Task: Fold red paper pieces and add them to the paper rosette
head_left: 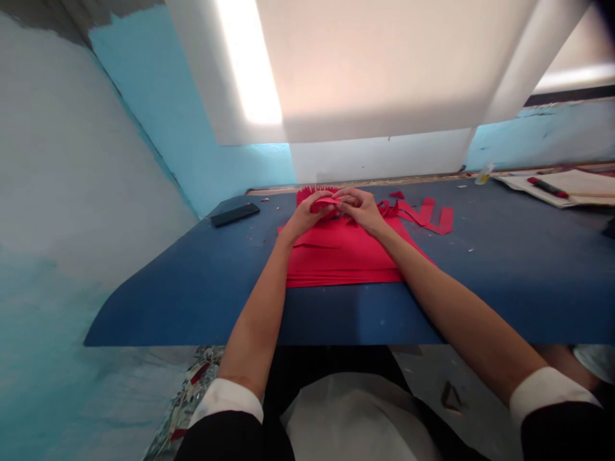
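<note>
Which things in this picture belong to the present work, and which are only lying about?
Apparently in the work:
Red piece at both hands' fingertips
Stacked red sheets
Red strips, probably

Apparently lying about:
Dark phone
Red marker
Papers
Small bottle, use unclear

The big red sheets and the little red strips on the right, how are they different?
The red sheets are broad, while the red strips are narrow. The sheets are layered in one pile, but the strips lie loosely at different angles. The sheets are right in front of the person, and the strips are farther to the right. Both are red and on the blue table.
</note>
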`<action>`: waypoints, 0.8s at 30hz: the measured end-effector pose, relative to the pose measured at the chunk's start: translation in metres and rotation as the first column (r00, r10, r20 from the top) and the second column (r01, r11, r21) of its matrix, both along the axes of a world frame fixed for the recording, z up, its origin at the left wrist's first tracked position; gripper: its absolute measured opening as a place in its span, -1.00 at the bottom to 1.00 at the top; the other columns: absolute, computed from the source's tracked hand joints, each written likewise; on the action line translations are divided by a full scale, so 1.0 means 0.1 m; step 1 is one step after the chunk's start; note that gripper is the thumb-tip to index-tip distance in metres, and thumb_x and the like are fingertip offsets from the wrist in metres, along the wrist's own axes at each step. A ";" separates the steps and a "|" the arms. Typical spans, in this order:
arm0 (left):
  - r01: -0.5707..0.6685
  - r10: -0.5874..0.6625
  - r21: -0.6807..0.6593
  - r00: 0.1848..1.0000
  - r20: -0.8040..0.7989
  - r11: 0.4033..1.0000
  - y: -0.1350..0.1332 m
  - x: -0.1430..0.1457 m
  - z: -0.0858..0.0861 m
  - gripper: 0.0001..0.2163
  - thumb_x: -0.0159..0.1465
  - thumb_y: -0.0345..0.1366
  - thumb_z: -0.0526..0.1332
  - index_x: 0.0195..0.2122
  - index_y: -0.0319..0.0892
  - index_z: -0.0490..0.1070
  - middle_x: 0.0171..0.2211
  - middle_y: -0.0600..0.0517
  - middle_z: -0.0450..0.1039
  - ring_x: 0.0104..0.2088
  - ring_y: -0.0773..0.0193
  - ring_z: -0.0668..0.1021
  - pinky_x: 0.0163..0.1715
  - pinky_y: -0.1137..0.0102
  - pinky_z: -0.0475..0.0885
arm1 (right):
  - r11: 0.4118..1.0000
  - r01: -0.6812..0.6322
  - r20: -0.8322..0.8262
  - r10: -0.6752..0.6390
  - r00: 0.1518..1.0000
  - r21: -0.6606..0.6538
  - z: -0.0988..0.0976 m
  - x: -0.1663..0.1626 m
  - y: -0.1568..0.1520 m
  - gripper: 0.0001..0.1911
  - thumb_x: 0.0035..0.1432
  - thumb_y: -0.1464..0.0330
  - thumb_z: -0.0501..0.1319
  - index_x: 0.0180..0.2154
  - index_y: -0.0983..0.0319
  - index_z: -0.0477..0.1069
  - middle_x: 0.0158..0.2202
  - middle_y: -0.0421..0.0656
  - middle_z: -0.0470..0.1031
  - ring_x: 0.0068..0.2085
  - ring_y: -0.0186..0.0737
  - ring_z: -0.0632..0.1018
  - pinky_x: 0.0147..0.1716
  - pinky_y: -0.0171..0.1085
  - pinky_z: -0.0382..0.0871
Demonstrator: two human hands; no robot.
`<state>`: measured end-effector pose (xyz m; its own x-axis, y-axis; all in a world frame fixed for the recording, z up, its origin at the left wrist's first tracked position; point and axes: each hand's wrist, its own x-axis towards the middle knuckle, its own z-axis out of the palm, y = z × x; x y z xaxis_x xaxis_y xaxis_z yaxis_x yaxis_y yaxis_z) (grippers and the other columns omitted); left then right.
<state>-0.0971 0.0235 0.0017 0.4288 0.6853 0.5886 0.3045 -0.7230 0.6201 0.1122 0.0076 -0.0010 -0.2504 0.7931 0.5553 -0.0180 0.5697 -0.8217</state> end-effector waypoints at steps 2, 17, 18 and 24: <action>-0.002 0.003 0.013 0.998 -0.062 1.000 0.01 0.00 -0.03 -0.63 0.41 -0.08 0.31 0.14 -0.15 0.56 0.04 -0.15 0.61 0.07 0.12 0.61 0.19 0.23 0.47 | 0.999 -0.041 0.015 0.042 0.999 -0.027 0.01 0.01 -0.03 -0.49 0.07 -0.05 0.44 -0.09 0.14 0.54 -0.39 -0.15 0.59 -0.39 -0.20 0.58 -0.44 -0.23 0.45; 0.094 -0.101 -0.093 0.992 -0.078 0.991 -0.10 0.02 -0.02 -0.32 0.38 0.29 0.22 0.30 -0.11 0.52 0.32 -0.22 0.52 0.34 -0.04 0.52 0.36 0.08 0.38 | 0.992 -0.042 0.043 0.037 0.998 0.116 -0.05 -0.05 0.03 -0.70 0.06 0.11 0.42 -0.29 0.20 0.67 -0.20 -0.04 0.72 -0.15 -0.08 0.68 -0.10 -0.11 0.60; 0.085 -0.092 -0.087 0.992 -0.082 0.993 -0.10 0.03 -0.02 -0.31 0.38 0.29 0.21 0.31 -0.13 0.52 0.32 -0.23 0.52 0.34 -0.04 0.53 0.36 0.09 0.38 | 0.993 -0.036 0.046 0.031 0.998 0.115 -0.05 -0.05 0.03 -0.71 0.06 0.12 0.42 -0.30 0.20 0.67 -0.21 -0.05 0.72 -0.14 -0.07 0.68 -0.08 -0.10 0.60; -0.017 0.014 -0.018 0.989 -0.150 1.000 -0.09 -0.01 -0.01 -0.41 0.43 0.14 0.25 0.32 -0.14 0.51 0.22 -0.21 0.57 0.25 0.03 0.56 0.34 0.14 0.39 | 0.997 0.016 0.066 -0.021 0.998 0.080 -0.06 -0.04 0.04 -0.63 0.01 0.03 0.47 -0.35 0.20 0.66 -0.28 -0.08 0.71 -0.21 -0.09 0.64 -0.15 -0.13 0.55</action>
<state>-0.0978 0.0143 0.0007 0.5002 0.7032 0.5053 0.4061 -0.7059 0.5803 0.1077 0.0112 -0.0065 -0.2748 0.7522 0.5989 0.0464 0.6326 -0.7731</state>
